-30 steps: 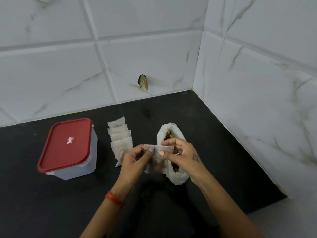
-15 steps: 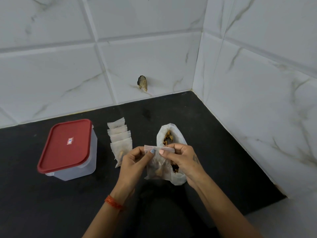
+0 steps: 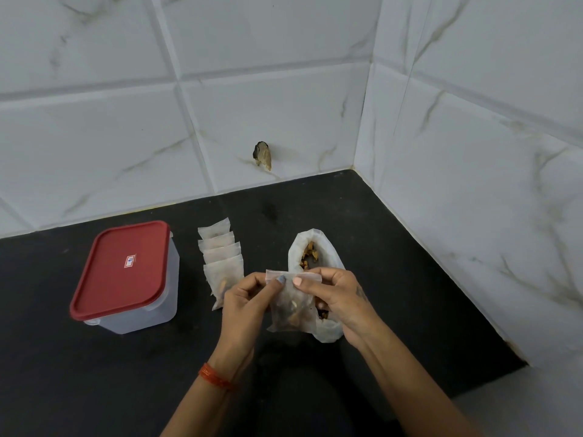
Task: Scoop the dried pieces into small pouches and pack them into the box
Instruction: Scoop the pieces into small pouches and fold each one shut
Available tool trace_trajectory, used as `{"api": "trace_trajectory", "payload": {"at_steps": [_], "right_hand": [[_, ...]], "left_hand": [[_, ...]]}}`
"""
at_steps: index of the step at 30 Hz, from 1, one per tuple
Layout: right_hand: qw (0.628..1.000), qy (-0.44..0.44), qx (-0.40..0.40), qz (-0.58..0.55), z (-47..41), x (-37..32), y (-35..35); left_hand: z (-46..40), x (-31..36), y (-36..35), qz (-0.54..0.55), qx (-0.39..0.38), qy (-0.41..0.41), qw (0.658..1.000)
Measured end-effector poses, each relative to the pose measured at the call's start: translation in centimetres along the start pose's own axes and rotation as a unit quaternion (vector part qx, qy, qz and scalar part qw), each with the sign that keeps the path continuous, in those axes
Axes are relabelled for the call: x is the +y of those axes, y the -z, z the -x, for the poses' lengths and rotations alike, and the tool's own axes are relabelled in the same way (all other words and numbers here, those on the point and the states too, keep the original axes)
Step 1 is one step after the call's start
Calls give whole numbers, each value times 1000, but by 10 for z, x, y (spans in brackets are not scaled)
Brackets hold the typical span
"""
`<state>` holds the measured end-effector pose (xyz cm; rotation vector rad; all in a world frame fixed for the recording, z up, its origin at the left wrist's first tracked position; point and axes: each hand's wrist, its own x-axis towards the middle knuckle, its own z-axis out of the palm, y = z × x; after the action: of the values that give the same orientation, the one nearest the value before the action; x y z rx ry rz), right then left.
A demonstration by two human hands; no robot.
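both hands pinch 1 small pouch by its top edge, left hand and right hand at either end, held just in front of the open bag of dried pieces. box sits lidded on the surface, left.

A black stone countertop filled the corner formed by two white marble-patterned tiled walls. At its left stood a translucent plastic box closed with a red lid; just right of the box lay a row of four small white pouches, overlapping one another from back to front. Further right, a larger open white bag rested on the surface, brown and orange dried pieces showing in its mouth.
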<state>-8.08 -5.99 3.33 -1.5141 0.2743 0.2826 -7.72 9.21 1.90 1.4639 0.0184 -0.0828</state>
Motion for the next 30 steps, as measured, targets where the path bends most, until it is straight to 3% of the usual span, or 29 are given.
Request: {"api": "trace_trajectory", "payload": {"at_steps": [6, 13, 30], "right_hand": [[997, -41, -5, -71, -3, 0, 5], [997, -39, 21, -64, 0, -4, 3], [1000, -2, -5, -21, 0, -7, 6]], "left_hand": [[-1, -1, 2, 1, 20, 10, 1000], [0, 2, -1, 36, -23, 38, 998], [-1, 2, -2, 31, -17, 15, 999]]}}
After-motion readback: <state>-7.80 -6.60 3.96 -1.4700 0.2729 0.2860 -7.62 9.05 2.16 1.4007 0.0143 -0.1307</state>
